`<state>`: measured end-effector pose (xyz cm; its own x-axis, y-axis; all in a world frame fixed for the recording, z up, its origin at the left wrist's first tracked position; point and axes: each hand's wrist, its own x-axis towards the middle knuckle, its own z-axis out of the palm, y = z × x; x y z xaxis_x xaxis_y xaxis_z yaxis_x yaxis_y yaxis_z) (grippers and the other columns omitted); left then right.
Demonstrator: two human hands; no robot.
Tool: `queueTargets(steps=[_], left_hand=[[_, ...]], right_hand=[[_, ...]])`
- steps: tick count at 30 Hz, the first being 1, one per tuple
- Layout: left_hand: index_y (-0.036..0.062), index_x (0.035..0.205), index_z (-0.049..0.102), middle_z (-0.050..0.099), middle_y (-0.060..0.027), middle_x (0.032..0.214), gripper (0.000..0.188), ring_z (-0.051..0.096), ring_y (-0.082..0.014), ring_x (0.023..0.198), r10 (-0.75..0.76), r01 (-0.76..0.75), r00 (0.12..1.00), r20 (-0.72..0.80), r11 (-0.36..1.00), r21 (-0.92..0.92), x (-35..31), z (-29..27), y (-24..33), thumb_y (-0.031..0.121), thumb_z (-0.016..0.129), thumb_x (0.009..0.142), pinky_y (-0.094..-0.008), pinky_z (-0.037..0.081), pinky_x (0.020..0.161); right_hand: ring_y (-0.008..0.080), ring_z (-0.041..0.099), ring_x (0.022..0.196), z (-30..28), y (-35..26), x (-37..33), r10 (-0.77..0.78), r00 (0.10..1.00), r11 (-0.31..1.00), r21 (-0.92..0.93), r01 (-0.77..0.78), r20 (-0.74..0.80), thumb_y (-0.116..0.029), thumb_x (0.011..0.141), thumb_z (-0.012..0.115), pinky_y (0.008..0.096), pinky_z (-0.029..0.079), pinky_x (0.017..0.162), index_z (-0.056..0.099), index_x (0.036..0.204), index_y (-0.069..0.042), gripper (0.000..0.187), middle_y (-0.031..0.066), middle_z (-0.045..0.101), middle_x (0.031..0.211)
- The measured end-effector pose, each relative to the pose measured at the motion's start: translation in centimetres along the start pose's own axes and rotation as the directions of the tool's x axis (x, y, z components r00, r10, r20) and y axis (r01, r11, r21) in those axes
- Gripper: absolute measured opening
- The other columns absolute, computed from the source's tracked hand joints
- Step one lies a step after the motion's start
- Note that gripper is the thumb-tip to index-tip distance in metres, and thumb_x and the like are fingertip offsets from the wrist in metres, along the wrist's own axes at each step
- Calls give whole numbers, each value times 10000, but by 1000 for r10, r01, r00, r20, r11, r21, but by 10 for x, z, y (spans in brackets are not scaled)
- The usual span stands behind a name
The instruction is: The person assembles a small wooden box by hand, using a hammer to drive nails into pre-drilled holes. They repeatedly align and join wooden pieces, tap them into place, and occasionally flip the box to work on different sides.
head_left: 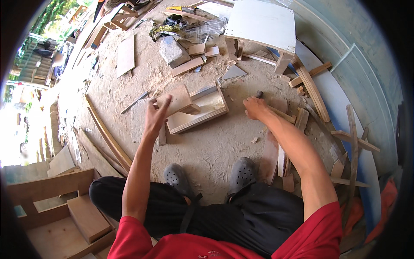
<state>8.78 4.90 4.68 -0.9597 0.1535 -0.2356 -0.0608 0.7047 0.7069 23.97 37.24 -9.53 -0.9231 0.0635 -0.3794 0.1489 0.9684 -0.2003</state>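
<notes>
A shallow wooden box [196, 125], like a small drawer frame, lies on the sandy floor in front of my feet. My left hand [156, 115] grips a small plywood piece [177, 98] at the box's left end, thumb and fingers spread along its edge. The piece tilts over the box and hides part of its inside. Right of the box, my right hand [256, 108] is closed around a hammer. Its dark, rounded head [259, 93] shows just beyond my knuckles, and a wooden handle [282, 114] runs out toward the right. My fingers there are partly hidden.
A white-topped stool [261, 26] stands at the far right. Beyond the box lie a concrete block [173, 52] and wood offcuts. A thin metal tool [134, 102] and long wood strips [108, 134] lie left. Scrap timber [312, 88] lines the right wall; a wooden cabinet frame [51, 185] sits near left.
</notes>
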Motion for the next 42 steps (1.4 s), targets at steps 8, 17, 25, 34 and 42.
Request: queueTargets(steps=[8, 17, 25, 34, 42], left_hand=[[43, 865, 636, 535, -4, 615, 560, 512, -110, 499, -46, 43, 999, -3, 951, -306, 17, -1, -10, 576, 510, 981, -302, 464, 447], [54, 1206, 610, 620, -89, 1031, 684, 608, -183, 875, -268, 343, 937, 224, 823, -452, 13, 5, 1, 672, 517, 929, -386, 531, 743], [9, 1203, 611, 640, -111, 1090, 691, 628, -217, 935, -235, 274, 962, 140, 842, -464, 28, -4, 7, 642, 542, 933, -404, 525, 781], [131, 1041, 575, 575, -26, 885, 297, 559, -115, 679, -270, 118, 963, -21, 486, -866, 28, -127, 36, 426, 554, 1006, -193, 471, 492], [101, 1303, 459, 567, -141, 1197, 456, 609, -273, 958, -467, -78, 864, -186, 240, -968, 50, -174, -54, 466, 339, 1058, -380, 608, 729]], right_hand=[[316, 562, 1189, 5, -1, 3, -5, 1000, 999, 49, 6, -28, -223, 860, 663, 462, 500, 953, 614, 1106, -44, 308, 144, 618, 1189], [311, 531, 1235, 13, 7, -10, -55, 990, 998, 29, 59, -128, -181, 863, 659, 451, 492, 984, 612, 1114, -36, 294, 141, 603, 1207], [319, 496, 1277, 9, 2, -8, -67, 994, 997, 27, 70, -89, -218, 863, 653, 465, 486, 996, 614, 1136, -33, 332, 160, 585, 1252], [315, 520, 1260, -4, -2, 7, 22, 993, 990, -139, -6, 114, -294, 874, 659, 462, 483, 982, 591, 1255, -54, 455, 159, 595, 1294], [315, 518, 1263, -5, -7, 17, 27, 992, 999, -51, -20, 126, -289, 881, 654, 503, 419, 1034, 587, 1268, -73, 449, 147, 586, 1316]])
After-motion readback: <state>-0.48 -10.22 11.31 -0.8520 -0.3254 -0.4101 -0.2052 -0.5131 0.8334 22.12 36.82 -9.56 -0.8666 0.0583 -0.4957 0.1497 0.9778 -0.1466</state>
